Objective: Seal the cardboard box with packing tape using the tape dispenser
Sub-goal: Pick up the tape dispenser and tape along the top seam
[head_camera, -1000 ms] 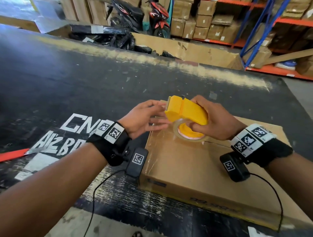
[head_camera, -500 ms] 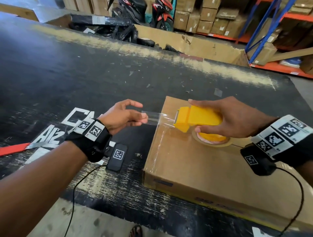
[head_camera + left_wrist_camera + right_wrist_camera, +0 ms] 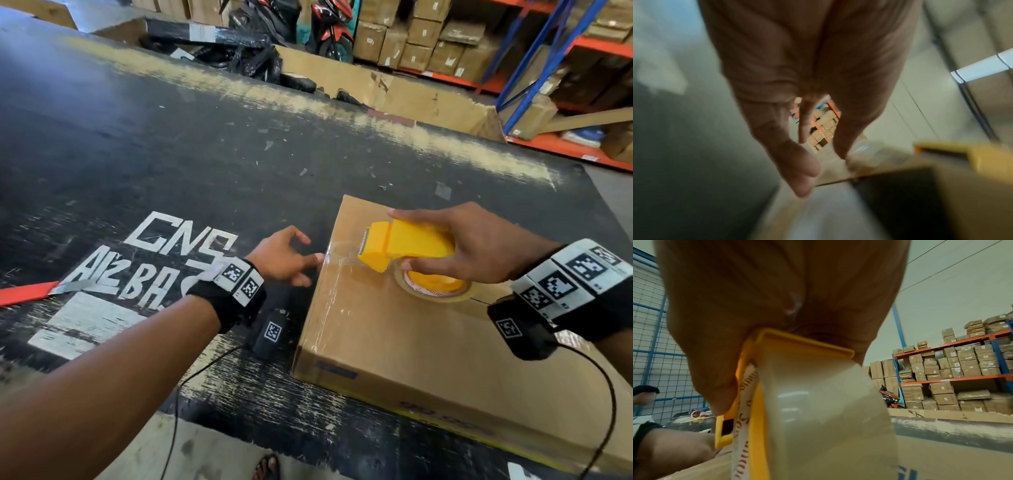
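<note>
**Tape dispenser sitting on the box top, left hand at the box edge**

The cardboard box [image 3: 394,329] is lying flat and closed on the black table [image 3: 154,144], near the table's front right corner; its contents are hidden. The right hand [image 3: 479,246] is gripping the yellow tape dispenser [image 3: 407,248] from above, fingers and thumb curled round its body, and is pressing it against the box top close to the left edge. The toothed blade is pointing left, towards that edge. The roll of clear packing tape [image 3: 435,286] is sitting in the dispenser under the hand, its rim resting on the cardboard. A shiny strip of tape is showing between the blade and the left edge of the box and running down over it.

The left hand [image 3: 284,257] is holding nothing: its fingers are spread and loosely extended, with the fingertips reaching the upper left edge of the box where the tape is folding over. The left wrist view is blurred, yet the fingers are showing apart there too.

A red-handled knife [image 3: 37,293] is lying well to the left on the table. Behind the table, orange-and-blue shelves [image 3: 582,44] are carrying stacked cartons [image 3: 428,44], all closed.
</note>
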The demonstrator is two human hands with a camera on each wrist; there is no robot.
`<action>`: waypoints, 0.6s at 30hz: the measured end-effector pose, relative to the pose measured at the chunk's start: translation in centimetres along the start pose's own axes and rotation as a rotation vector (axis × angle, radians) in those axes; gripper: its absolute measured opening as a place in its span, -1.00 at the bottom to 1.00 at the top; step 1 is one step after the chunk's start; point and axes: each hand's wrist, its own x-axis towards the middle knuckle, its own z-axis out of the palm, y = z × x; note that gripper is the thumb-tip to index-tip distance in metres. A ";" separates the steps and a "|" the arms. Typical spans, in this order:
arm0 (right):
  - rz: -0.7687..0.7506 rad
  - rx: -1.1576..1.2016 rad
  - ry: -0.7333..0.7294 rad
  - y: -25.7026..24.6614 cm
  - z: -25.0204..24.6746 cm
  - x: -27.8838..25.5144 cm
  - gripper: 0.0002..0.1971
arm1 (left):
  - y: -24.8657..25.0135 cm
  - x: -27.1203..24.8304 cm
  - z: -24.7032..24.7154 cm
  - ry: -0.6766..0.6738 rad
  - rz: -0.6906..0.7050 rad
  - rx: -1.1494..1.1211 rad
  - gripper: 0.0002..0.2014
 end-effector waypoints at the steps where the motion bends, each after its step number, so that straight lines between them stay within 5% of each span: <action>1: 0.006 0.007 0.002 0.1 0.0 0.0 -0.08 | -0.3 0.0 -0.2 0.019 0.028 0.183 -0.47; 5: 0.009 0.002 0.020 0.3 0.3 -0.1 -0.12 | -0.6 -2.1 -0.2 0.067 0.315 0.314 -0.46; 8: 0.006 0.008 0.038 0.5 0.6 0.0 -0.13 | 1.1 -4.3 0.6 -0.111 0.500 0.349 -0.30; 11: -0.023 0.041 0.041 0.5 0.5 -0.1 -0.18 | 1.5 -5.2 2.4 -0.206 0.502 0.637 -0.22; 18: -0.128 0.071 0.002 0.9 0.3 -0.1 -0.24 | 0.4 -5.4 3.3 -0.012 0.525 0.984 -0.27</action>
